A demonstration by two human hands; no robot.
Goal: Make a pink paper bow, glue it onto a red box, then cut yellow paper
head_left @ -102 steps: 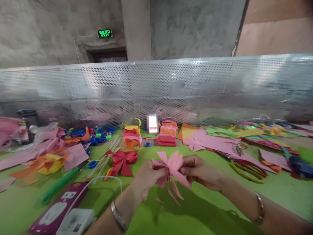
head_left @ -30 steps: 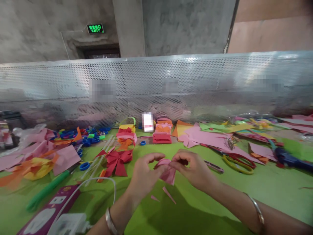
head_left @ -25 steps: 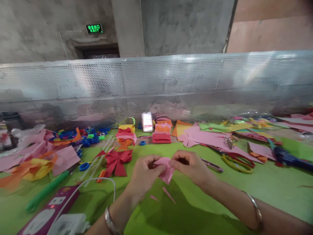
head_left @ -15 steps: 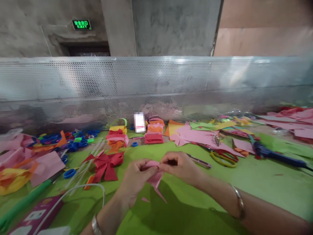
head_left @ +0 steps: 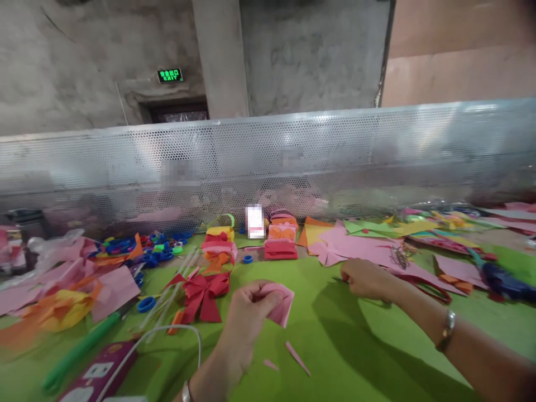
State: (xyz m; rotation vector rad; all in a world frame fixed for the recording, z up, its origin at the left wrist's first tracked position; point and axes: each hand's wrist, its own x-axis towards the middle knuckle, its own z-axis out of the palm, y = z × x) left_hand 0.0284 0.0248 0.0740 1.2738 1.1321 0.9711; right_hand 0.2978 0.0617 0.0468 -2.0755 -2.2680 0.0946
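Note:
My left hand [head_left: 250,314] is closed on a folded pink paper piece [head_left: 280,302], pinched a little above the green table [head_left: 360,349]. My right hand [head_left: 363,277] has its fingers curled down onto the table farther right, at the edge of a pink paper sheet [head_left: 364,247]. What lies under those fingers is hidden. Two thin pink paper scraps [head_left: 298,358] lie on the table below the folded piece. A red paper bow [head_left: 205,290] sits just left of my left hand.
Scissors with red and yellow handles [head_left: 433,290] lie behind my right wrist, a blue glue gun [head_left: 502,280] at far right. Stacked paper baskets [head_left: 280,241], blue rings [head_left: 159,251], loose coloured sheets, a purple power strip [head_left: 98,373] with white cable and a perforated metal screen [head_left: 268,162] surround the hands.
My right hand has let go of the pink paper and moved right to the table beside the pink sheets. My left hand alone keeps the folded piece.

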